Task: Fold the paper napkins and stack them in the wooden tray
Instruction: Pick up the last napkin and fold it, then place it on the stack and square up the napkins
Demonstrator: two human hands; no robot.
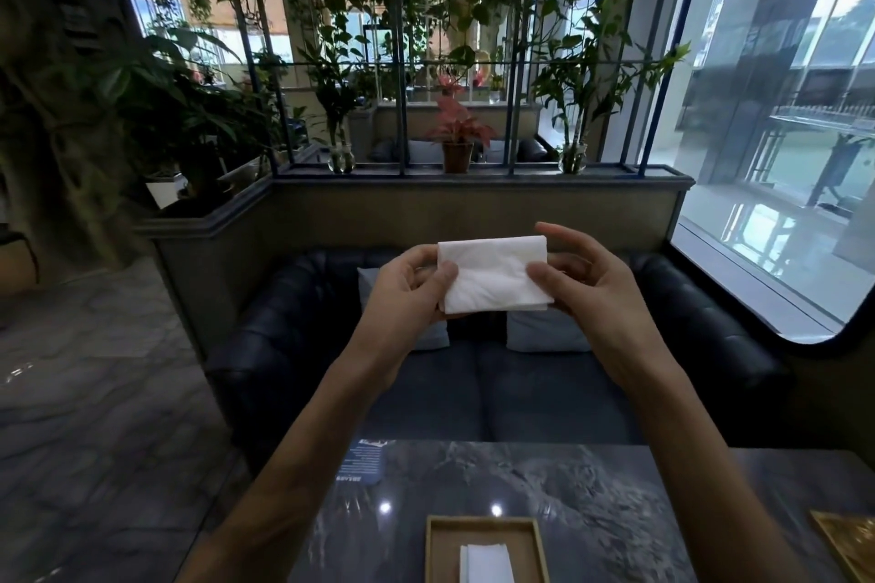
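your left hand (407,294) and right hand (587,294) pinch a folded napkin (492,275) by its ends, high above the wooden tray (433,549). loosen either pinch and its layers could spring open.

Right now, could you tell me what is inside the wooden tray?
A white folded napkin lies in the tray. The picture's lower edge cuts both off, so the near part is unseen.

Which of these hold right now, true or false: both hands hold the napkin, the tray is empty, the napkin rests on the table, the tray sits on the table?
1. Both the left hand and the right hand hold the white napkin. True.
2. The wooden tray is empty. False: folded napkins already lie in it.
3. The held napkin rests on the table. False: it is held up in the air, above it.
4. The tray sits on the table. True.
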